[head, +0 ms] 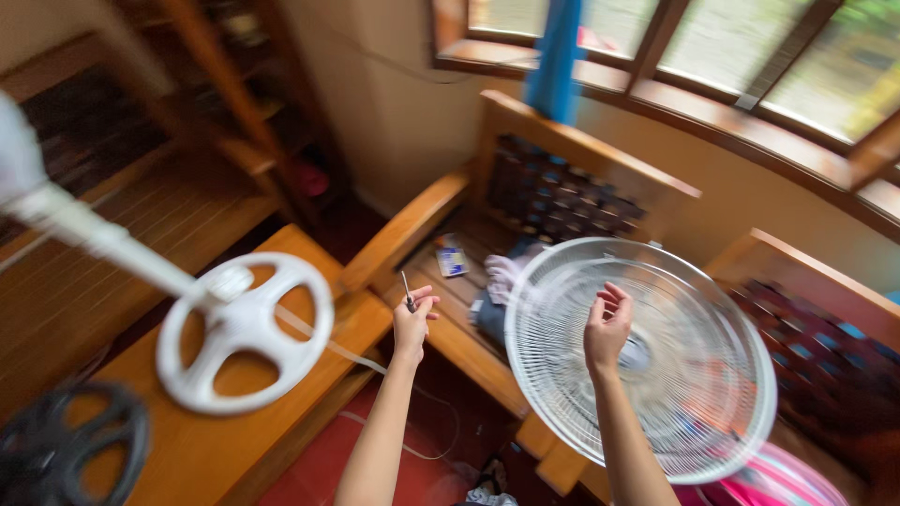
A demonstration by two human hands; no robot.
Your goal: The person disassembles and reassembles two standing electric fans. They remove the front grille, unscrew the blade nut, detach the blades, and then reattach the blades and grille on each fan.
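Left hand [412, 323] pinched shut around a small screwdriver [407, 292], thin shaft sticking up and a bit away from the fingers, dark handle tucked into the fist. Right hand [607, 326] up and loosely curled, fingers bent toward the palm, hovering right in front of a round white fan grille [656, 375]; can't tell if actually touching the wires or just in front of them, nothing clearly gripped. Grille standing tilted just beyond and to the right of the right hand, leaning on a wooden bench [441, 281] with a slatted seat. Some bundled cloth [506, 281] on that seat between the two hands, slightly farther away. Small blue-and-white packet [452, 260] also on the seat, just beyond the left hand.

Off to the left of the left hand, a white round fan base [246, 330] with spokes, resting on a wooden tabletop [216, 450], white pole [103, 239] running up and away to the far left. White cord [347, 354] trailing from that base toward the left forearm and down to the red floor [319, 468]. Dark round blade-like part [70, 445] at the far left near edge, pretty blurry. Something pink [778, 483] below the grille, near the right forearm.
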